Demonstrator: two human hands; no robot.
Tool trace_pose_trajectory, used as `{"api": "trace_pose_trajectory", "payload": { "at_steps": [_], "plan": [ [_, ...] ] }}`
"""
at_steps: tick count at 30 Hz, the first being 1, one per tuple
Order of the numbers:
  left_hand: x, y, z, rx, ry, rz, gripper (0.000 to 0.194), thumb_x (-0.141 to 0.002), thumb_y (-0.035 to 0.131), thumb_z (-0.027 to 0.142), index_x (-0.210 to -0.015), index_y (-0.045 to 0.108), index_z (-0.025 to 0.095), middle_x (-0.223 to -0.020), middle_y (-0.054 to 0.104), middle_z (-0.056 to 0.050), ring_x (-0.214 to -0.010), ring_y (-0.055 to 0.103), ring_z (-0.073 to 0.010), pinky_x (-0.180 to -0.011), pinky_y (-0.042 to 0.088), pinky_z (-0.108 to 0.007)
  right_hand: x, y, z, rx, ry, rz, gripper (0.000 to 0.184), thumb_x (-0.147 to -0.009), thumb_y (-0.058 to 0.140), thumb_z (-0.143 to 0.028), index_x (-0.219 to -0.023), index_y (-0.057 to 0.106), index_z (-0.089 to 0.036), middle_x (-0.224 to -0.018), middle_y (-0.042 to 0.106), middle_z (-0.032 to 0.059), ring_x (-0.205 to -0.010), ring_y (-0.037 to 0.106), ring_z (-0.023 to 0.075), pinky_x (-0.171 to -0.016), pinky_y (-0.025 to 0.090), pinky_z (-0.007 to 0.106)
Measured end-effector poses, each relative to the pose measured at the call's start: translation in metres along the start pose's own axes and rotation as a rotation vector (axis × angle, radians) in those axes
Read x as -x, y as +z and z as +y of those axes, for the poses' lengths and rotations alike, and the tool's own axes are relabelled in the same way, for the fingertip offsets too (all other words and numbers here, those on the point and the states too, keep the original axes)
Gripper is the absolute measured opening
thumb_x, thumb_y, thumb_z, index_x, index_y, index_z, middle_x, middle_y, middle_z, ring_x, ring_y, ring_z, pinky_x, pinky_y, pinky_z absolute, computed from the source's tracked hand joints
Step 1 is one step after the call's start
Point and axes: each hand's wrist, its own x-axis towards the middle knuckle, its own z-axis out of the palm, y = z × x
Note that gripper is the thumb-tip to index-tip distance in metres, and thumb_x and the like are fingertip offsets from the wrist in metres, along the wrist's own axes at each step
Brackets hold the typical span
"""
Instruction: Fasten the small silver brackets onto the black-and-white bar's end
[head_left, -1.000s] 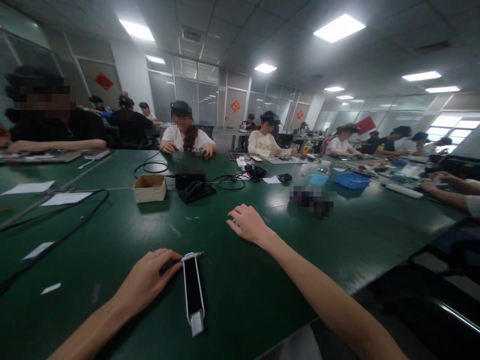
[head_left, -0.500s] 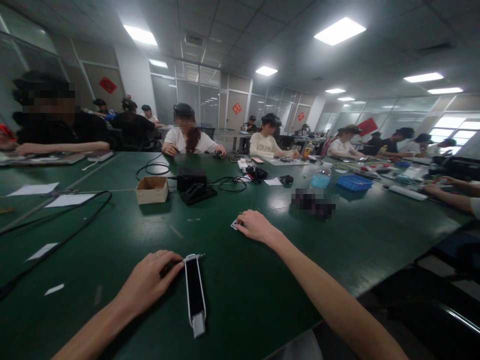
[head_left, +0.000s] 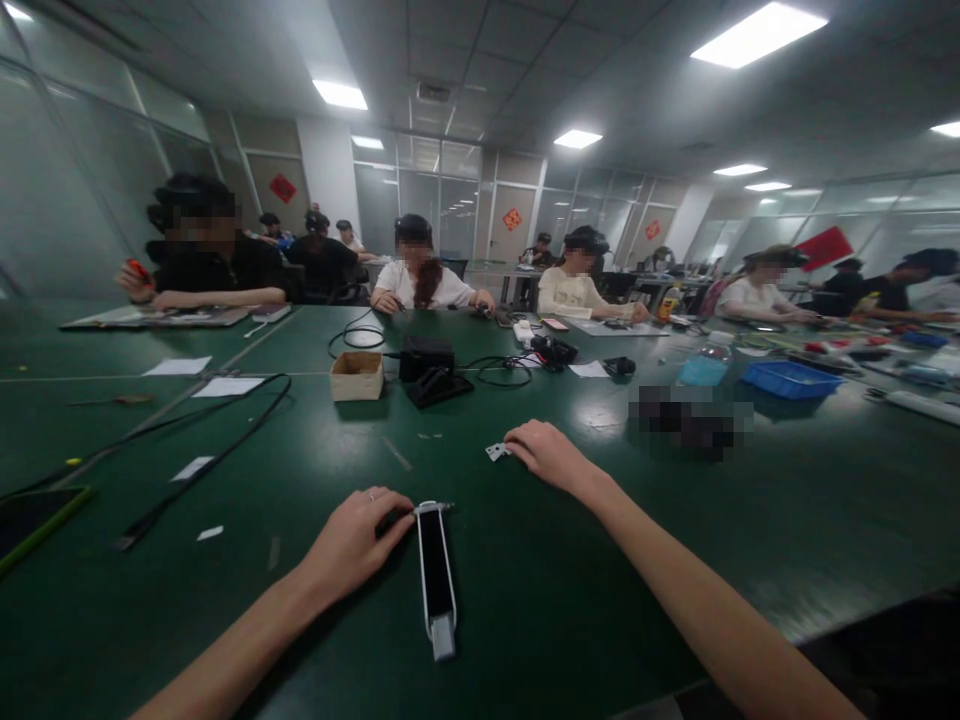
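Now, left hand [head_left: 361, 540]: our fingers pinch the far end of a black-and-white tool [head_left: 436, 565] lying on the worktop [head_left: 540, 620].
Right hand [head_left: 551, 455]: we pinch a small pale plate [head_left: 495, 452] beyond it.

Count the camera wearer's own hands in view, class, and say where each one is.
2. The left hand is at the far end of the white-framed object; the right hand is farther forward, at the small pale plate. Neither is hidden.
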Motion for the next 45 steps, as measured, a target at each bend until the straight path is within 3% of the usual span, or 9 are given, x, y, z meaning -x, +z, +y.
{"api": "trace_pose_trajectory", "payload": {
  "at_steps": [4, 9, 13, 19, 25, 32, 38, 41, 45],
  "plan": [
    [0.001, 0.002, -0.001, 0.01, 0.0, -0.011, 0.025, -0.088, 0.045, 0.031, -0.098, 0.064, 0.02, -0.091, 0.066, -0.004, -0.079, 0.059, -0.019, -0.073, 0.048, -0.033, 0.005, -0.013, 0.019, 0.133, 0.1, 0.032, 0.022, -0.092, 0.044, -0.021, -0.101, 0.064, -0.016, -0.097, 0.066, 0.0093, -0.091, 0.056, 0.0205, -0.082, 0.042, 0.032],
    [0.002, 0.004, -0.003, 0.025, -0.01, -0.023, 0.024, -0.088, 0.046, 0.031, -0.1, 0.063, 0.021, -0.092, 0.065, -0.004, -0.08, 0.058, -0.0193, -0.073, 0.047, -0.033, 0.01, -0.014, 0.036, 0.149, 0.146, -0.091, 0.022, -0.09, 0.046, -0.019, -0.098, 0.066, -0.017, -0.095, 0.065, 0.0083, -0.091, 0.057, 0.0204, -0.081, 0.041, 0.03],
    [0.003, 0.004, -0.004, 0.03, -0.014, -0.011, 0.023, -0.086, 0.048, 0.03, -0.102, 0.062, 0.02, -0.094, 0.065, -0.004, -0.08, 0.058, -0.0188, -0.073, 0.047, -0.032, 0.009, -0.008, 0.038, 0.099, 0.127, -0.152, 0.023, -0.09, 0.045, -0.022, -0.099, 0.066, -0.018, -0.097, 0.064, 0.0078, -0.092, 0.057, 0.0196, -0.08, 0.041, 0.029],
    [0.002, 0.006, -0.005, 0.02, -0.012, 0.002, 0.022, -0.083, 0.049, 0.025, -0.101, 0.061, 0.02, -0.092, 0.064, -0.004, -0.077, 0.059, -0.0186, -0.071, 0.047, -0.031, -0.001, 0.007, 0.039, 0.134, 0.151, -0.111, 0.027, -0.091, 0.045, -0.022, -0.112, 0.062, -0.02, -0.108, 0.061, 0.0096, -0.1, 0.054, 0.0212, -0.085, 0.041, 0.03],
    [0.003, 0.007, -0.006, 0.014, -0.017, 0.004, 0.022, -0.084, 0.049, 0.025, -0.102, 0.061, 0.021, -0.091, 0.064, -0.004, -0.077, 0.059, -0.0194, -0.07, 0.046, -0.032, -0.012, 0.018, 0.043, 0.116, 0.168, -0.127, 0.021, -0.089, 0.048, -0.021, -0.097, 0.067, -0.019, -0.1, 0.063, 0.0093, -0.097, 0.055, 0.0212, -0.084, 0.041, 0.029],
    [0.002, 0.003, -0.004, 0.046, -0.052, -0.017, 0.024, -0.085, 0.047, 0.03, -0.101, 0.061, 0.021, -0.094, 0.065, -0.005, -0.081, 0.059, -0.0201, -0.073, 0.048, -0.032, -0.005, 0.005, 0.05, 0.037, 0.191, -0.099, 0.02, -0.09, 0.047, -0.025, -0.095, 0.065, -0.016, -0.096, 0.065, 0.0083, -0.09, 0.058, 0.0183, -0.08, 0.042, 0.027],
    [0.002, 0.004, -0.004, 0.055, -0.049, -0.024, 0.023, -0.086, 0.047, 0.03, -0.102, 0.061, 0.021, -0.096, 0.065, -0.004, -0.083, 0.059, -0.0202, -0.074, 0.048, -0.033, 0.011, -0.026, 0.032, -0.202, 0.205, -0.173, 0.032, -0.087, 0.049, -0.045, -0.097, 0.064, -0.019, -0.092, 0.065, 0.0051, -0.078, 0.059, 0.0166, -0.066, 0.043, 0.026],
    [0.003, 0.005, -0.006, 0.044, -0.038, -0.021, 0.023, -0.086, 0.047, 0.03, -0.103, 0.061, 0.021, -0.095, 0.065, -0.004, -0.082, 0.059, -0.0199, -0.073, 0.048, -0.033, 0.01, -0.025, 0.016, -0.185, 0.274, -0.268, 0.034, -0.082, 0.053, -0.05, -0.084, 0.064, -0.018, -0.081, 0.066, 0.0049, -0.069, 0.059, 0.016, -0.057, 0.041, 0.025],
    [0.003, 0.006, -0.007, 0.032, -0.031, -0.017, 0.022, -0.087, 0.047, 0.029, -0.103, 0.06, 0.022, -0.094, 0.065, -0.004, -0.079, 0.059, -0.0189, -0.071, 0.047, -0.031, 0.005, -0.015, 0.006, -0.115, 0.31, -0.294, 0.025, -0.083, 0.055, -0.039, -0.072, 0.061, -0.017, -0.075, 0.066, 0.005, -0.065, 0.059, 0.0148, -0.055, 0.038, 0.023]
  ]
}}
